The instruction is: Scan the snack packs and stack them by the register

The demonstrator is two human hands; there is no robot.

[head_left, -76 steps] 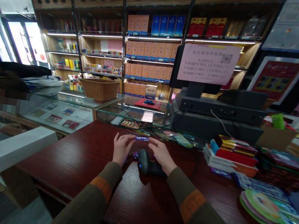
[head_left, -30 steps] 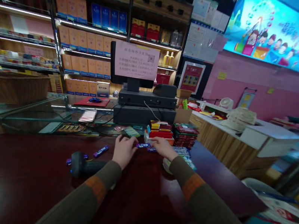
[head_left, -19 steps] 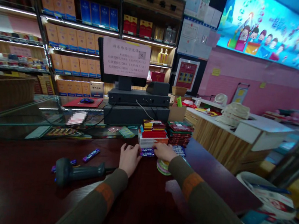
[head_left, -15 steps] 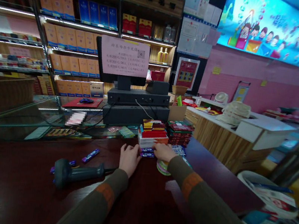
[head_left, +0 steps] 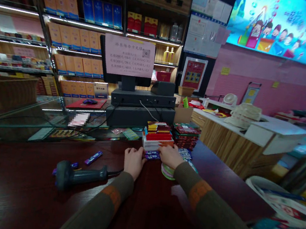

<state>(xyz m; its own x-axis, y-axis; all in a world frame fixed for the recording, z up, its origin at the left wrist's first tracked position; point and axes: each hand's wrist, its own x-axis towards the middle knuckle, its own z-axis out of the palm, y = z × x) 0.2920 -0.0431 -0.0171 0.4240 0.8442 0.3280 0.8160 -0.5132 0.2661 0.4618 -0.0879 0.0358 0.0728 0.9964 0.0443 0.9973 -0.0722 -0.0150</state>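
My left hand (head_left: 134,162) rests on the dark counter (head_left: 147,206), its fingers curled against the left end of some small purple candy packs (head_left: 152,155). At their other end, my right hand (head_left: 170,156) has its bent fingers on the packs. Blue-and-white packs (head_left: 186,153) and a round green-rimmed item (head_left: 168,172) lie partly hidden by the right hand and sleeve. Just behind stand a pile of red and yellow packets on a white box (head_left: 158,133) and a stack of dark red packets (head_left: 186,135).
A handheld barcode scanner (head_left: 79,176) lies left of my left arm, purple packs partly under its head. One loose purple pack (head_left: 94,157) sits beyond it. A monitor with a paper sign (head_left: 128,58) stands at the back. A white bin (head_left: 278,200) is at the right.
The view has shifted slightly, so the scene sits a little differently. Both hands stay at the two ends of the purple packs, with hardly any movement.
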